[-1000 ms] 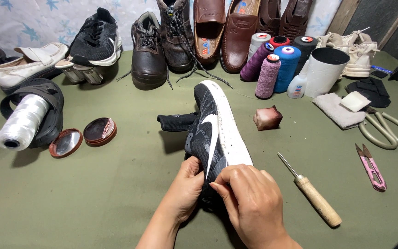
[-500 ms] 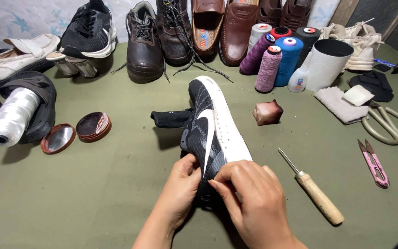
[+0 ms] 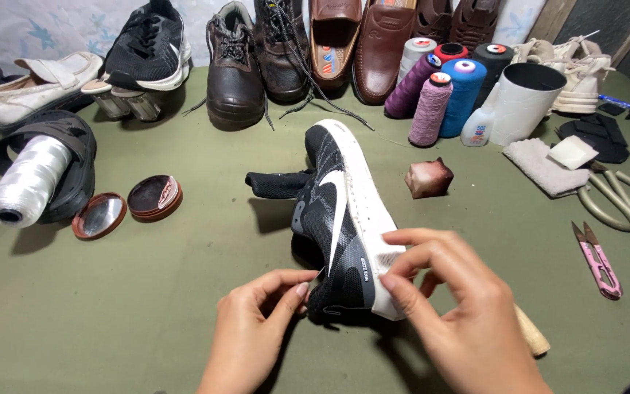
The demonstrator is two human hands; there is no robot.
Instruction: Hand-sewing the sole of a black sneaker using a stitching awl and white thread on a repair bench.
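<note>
- Black sneaker lies on its side at table centre, white sole facing 3 o'clock; toe near me
- My left hand pinches at the toe upper, thumb and forefinger closed
- My right hand grips the sole edge at the toe; wooden-handled awl just beyond at 4 o'clock; pink snips at 3 o'clock

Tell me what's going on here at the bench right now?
A person is working on a black sneaker with a white sole, which lies on its side on the green table. The right hand grips the sole edge near the toe, while the left hand pinches at the upper beside it; whether it holds a needle or thread is too small to tell. Thread spools, scissors, pink snips, polish tins and a row of other shoes surround them.
</note>
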